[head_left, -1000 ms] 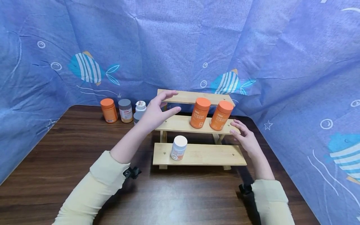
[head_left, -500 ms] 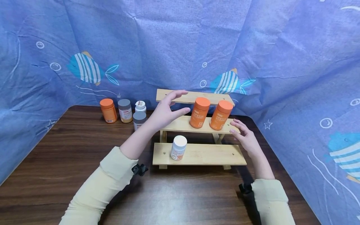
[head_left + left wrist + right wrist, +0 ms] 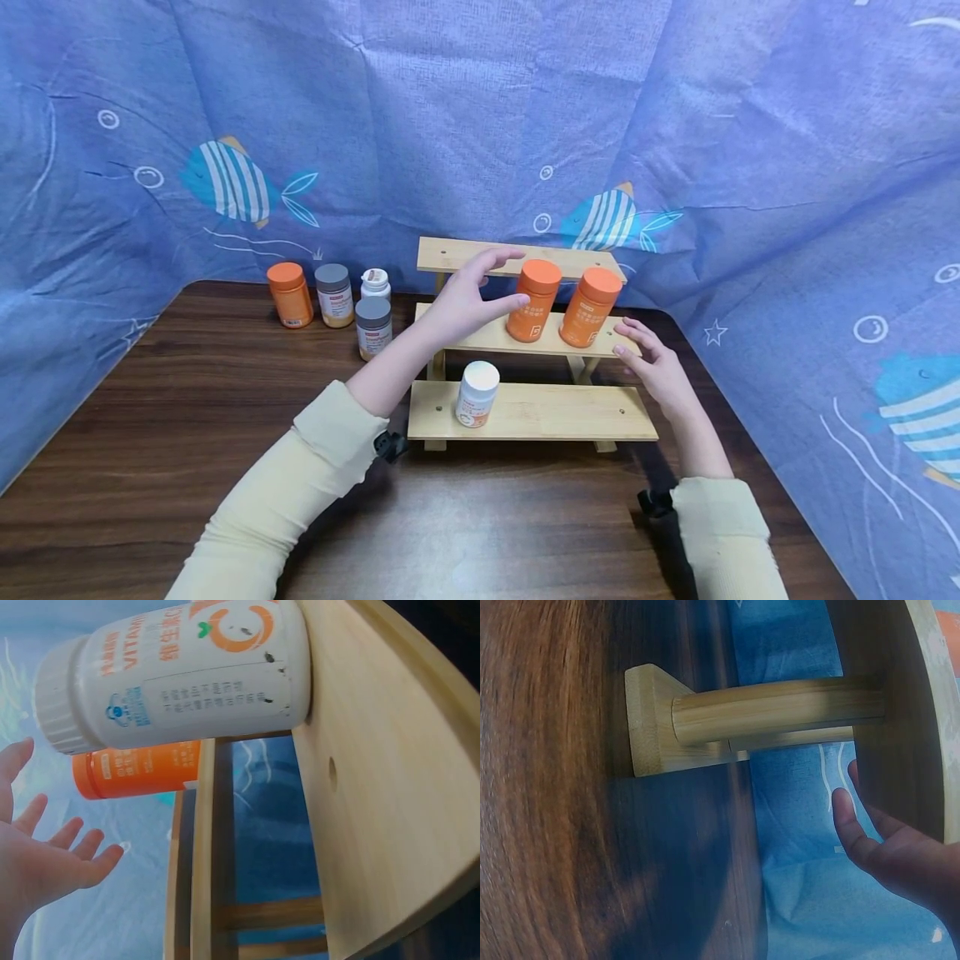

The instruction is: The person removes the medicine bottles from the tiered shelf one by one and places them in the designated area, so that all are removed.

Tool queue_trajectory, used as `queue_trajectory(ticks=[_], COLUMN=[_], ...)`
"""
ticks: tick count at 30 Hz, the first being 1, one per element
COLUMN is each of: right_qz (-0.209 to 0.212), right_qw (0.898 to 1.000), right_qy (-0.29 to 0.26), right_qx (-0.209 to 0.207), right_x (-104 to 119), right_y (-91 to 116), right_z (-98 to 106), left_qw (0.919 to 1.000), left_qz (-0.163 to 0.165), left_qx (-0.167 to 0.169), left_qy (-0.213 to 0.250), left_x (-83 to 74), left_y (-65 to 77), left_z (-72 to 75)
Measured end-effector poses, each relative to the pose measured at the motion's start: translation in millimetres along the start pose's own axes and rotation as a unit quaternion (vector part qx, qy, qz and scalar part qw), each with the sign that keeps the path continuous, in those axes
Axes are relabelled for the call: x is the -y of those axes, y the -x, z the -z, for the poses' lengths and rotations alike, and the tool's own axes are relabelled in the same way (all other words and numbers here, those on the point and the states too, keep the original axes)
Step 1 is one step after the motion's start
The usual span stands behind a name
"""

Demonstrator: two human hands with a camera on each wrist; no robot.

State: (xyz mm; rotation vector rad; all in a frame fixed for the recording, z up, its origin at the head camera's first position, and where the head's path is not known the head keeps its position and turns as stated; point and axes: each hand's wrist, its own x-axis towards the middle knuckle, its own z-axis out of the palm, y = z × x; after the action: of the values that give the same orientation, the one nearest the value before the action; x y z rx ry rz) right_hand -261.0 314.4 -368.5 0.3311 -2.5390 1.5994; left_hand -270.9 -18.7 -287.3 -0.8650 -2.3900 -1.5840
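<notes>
My left hand point(image 3: 471, 302) reaches over the middle tier of a wooden three-tier rack point(image 3: 562, 412). Its fingers and thumb are spread beside an orange bottle point(image 3: 536, 308); the thumb tip overlaps the bottle's left side, and I cannot tell if they touch. Right of that bottle stands a second orange bottle point(image 3: 588, 312). On the lowest tier is a white vitamin bottle point(image 3: 477, 400), large in the left wrist view, where the left hand point(image 3: 49, 862) shows loosely spread fingers. My right hand point(image 3: 663, 375) lies at the middle tier's right end with relaxed fingers; contact is unclear.
At the back left of the dark wooden table point(image 3: 187, 417) stand an orange bottle point(image 3: 292, 298), two grey-capped bottles point(image 3: 335, 300) and a white bottle point(image 3: 376, 285). The rack's top tier point(image 3: 570, 260) holds no bottle. A blue fish-print cloth point(image 3: 465, 125) hangs behind.
My left hand has moved right along the rack, from the middle tier's left end to the nearer orange bottle, uncovering a grey-capped bottle. The right hand has stayed put.
</notes>
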Motion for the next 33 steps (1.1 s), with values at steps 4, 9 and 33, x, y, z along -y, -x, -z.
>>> queue_trajectory(ticks=[4,9,33], right_qz=[0.001,-0.009,-0.008], right_qw=[1.000,1.000,1.000], right_qy=[0.003,0.012,0.005], right_qx=[0.001,0.003,0.005], right_x=[10.7,14.7,16.5], right_y=[4.0,5.1,4.6], right_z=[-2.2,-2.8,-2.3], left_qw=[0.9999,0.9995,0.9920], left_qz=[0.004,0.012,0.025], left_qx=[0.007,0.016,0.051], left_qy=[0.007,0.026,0.112], left_x=[4.5,10.3,19.7], left_y=[-4.8,-10.8,-31.9], left_z=[-4.4,-8.4,-21.0])
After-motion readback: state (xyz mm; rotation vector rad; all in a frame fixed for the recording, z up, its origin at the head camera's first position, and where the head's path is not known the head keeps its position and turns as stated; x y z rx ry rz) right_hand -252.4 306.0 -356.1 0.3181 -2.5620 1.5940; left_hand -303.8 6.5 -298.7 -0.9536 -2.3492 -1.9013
